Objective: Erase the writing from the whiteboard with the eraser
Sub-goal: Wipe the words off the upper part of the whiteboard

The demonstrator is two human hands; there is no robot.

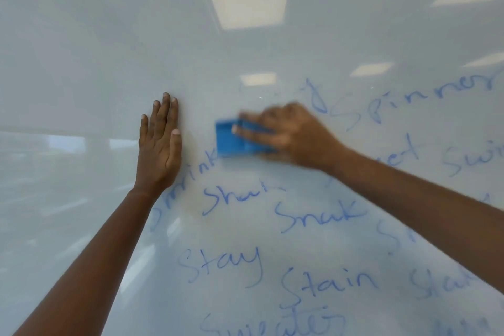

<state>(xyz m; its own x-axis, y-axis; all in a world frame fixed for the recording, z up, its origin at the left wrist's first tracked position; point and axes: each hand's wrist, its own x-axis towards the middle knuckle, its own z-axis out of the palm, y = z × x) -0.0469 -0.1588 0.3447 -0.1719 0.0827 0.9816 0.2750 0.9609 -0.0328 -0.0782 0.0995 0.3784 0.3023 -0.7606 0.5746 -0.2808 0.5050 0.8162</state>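
The right hand [294, 136] presses a blue eraser [237, 139] on the whiteboard [81, 49], its fingers [253, 132] clamped on it. The eraser sits just above the blue writing [321, 215]. The left hand [159, 144] lies flat on the board, fingers straight and close together.

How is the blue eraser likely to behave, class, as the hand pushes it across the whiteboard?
The blue eraser probably glides easily: the whiteboard is glossy, mirroring ceiling lights. It looks light, since the right hand steers it with spread fingers. Its flat block shape should slide, not roll.
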